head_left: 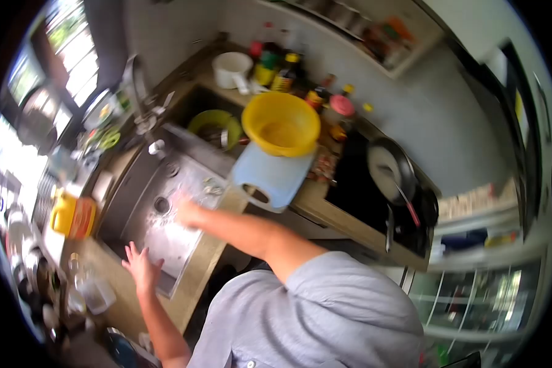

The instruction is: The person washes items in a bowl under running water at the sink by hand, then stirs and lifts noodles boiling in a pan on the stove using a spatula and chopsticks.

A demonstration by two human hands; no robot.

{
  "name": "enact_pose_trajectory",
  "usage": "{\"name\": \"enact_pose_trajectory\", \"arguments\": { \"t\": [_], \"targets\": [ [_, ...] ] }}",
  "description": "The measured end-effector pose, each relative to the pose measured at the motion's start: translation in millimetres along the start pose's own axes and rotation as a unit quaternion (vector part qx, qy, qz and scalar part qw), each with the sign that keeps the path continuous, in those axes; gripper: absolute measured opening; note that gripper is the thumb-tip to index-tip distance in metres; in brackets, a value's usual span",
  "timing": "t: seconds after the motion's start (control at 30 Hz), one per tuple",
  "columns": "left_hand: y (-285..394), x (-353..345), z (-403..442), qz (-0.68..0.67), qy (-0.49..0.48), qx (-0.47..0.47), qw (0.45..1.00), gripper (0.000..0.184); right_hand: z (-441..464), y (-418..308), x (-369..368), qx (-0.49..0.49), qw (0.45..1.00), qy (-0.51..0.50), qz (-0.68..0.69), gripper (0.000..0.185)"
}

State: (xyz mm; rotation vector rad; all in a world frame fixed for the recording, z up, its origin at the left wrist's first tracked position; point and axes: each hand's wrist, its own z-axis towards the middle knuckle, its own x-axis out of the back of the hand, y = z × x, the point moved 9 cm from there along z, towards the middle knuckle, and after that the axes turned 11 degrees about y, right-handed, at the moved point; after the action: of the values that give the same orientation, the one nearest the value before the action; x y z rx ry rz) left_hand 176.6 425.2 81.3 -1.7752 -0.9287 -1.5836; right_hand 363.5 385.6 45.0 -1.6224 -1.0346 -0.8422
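Observation:
My left hand hovers over the near left edge of the metal sink, its fingers spread and nothing in them. Over the sink basin, close to the drain, is my right hand. Motion smears its fingers, so whether they hold anything cannot be made out. Small pale scraps lie on the sink floor beside it, and the metal there looks wet. The faucet rises behind the basin, with its spout over the sink.
A yellow bowl stands on a pale blue cutting board right of the sink. A green basin sits in the smaller sink. Farther right, a pan rests on the black stove. A yellow jug stands left.

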Motion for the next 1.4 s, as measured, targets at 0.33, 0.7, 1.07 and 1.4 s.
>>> {"name": "enact_pose_trajectory", "arguments": {
  "t": [0.33,0.7,1.07,1.4],
  "targets": [
    [57.3,-78.7,3.9,-0.470,0.024,-0.028,0.882,0.030,-298.1,69.9,123.0,-0.087,0.862,0.451,0.214,0.019],
    [443.6,-35.6,-115.2,-0.491,-0.064,-0.221,0.840,0.021,-824.5,303.9,68.5,-0.500,0.697,0.467,-0.215,0.034],
    [642.2,-93.9,-261.0,-0.393,-0.213,-0.322,0.835,0.024,-893.4,279.4,116.5,-0.425,0.771,0.472,-0.037,0.026],
    [683.7,-111.7,-295.9,-0.551,-0.468,-0.117,0.681,0.046,-833.2,323.8,103.0,-0.490,0.712,0.487,-0.124,0.027]
  ]
}}
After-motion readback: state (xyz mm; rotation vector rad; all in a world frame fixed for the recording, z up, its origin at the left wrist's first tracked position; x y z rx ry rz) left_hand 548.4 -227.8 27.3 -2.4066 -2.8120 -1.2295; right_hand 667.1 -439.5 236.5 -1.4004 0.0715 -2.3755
